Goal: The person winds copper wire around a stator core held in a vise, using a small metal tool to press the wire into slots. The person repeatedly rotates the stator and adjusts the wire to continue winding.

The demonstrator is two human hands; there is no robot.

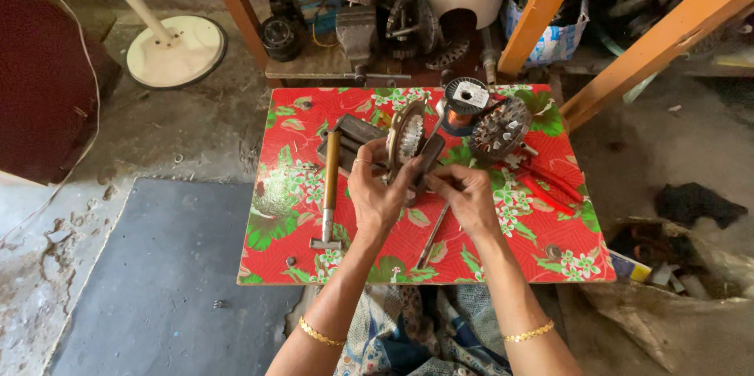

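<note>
My left hand [378, 191] grips a round metal stator ring [406, 138] held on edge over a low table with a red flowered cover [503, 254]. My right hand [468, 194] pinches something small against a dark flat piece [429, 158] beside the ring; what it holds is too small to tell. A wooden-handled hammer [330, 188] lies left of my left hand. A spool of copper wire [464, 103] and a wound motor core [500, 128] sit behind my hands. A thin metal rod [433, 235] lies below them.
Red-handled pliers [550, 188] lie at the table's right. Behind the table a low shelf holds a vise [357, 34] and motor parts. Orange wooden beams [652, 42] slant at right. A white fan base [174, 50] stands at left, a grey mat [165, 282] on the floor.
</note>
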